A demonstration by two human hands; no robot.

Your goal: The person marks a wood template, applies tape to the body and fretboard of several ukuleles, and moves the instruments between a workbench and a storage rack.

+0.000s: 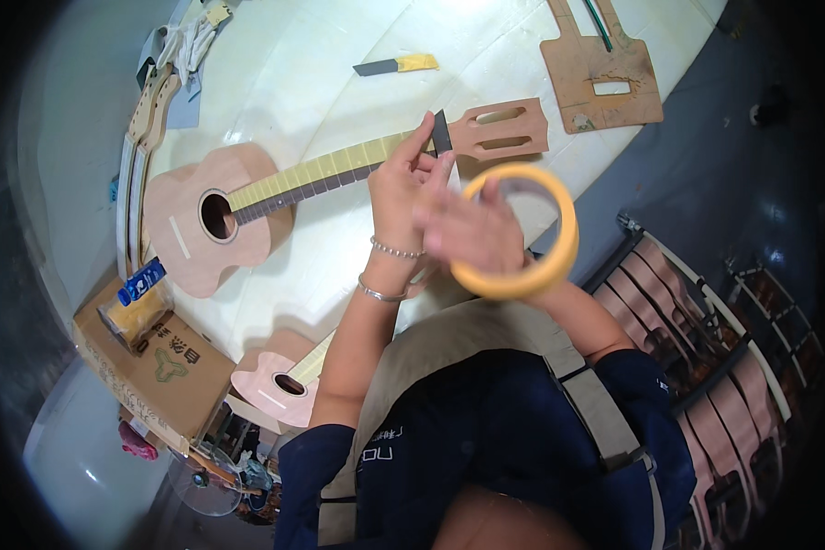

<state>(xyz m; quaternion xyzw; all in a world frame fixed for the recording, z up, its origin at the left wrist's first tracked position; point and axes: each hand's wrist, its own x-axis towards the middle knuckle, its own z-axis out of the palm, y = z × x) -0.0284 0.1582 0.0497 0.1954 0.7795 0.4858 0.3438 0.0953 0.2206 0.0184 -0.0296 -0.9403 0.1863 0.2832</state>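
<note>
An unfinished guitar (202, 261) lies on the pale worktop, its body at the left and its bare slotted headstock (521, 137) at the right. Yellow tape (330, 165) runs along one side of the dark fretboard. My left hand (403, 183) is closed about the neck near the headstock, beside a dark crosspiece (443, 133). Just right of it, my right hand (472, 229) is smeared by motion, its fingers toward the left one. A roll of yellow masking tape (559, 247) hangs round the right hand, which appears to pass through its ring.
A dark-bladed knife with a yellow-wrapped handle (399, 64) lies beyond the neck. A brown template board (605, 87) is at the far right. A smaller guitar (289, 385) and a cardboard box (156, 367) stand near left. Racked wooden parts (660, 293) are at the right.
</note>
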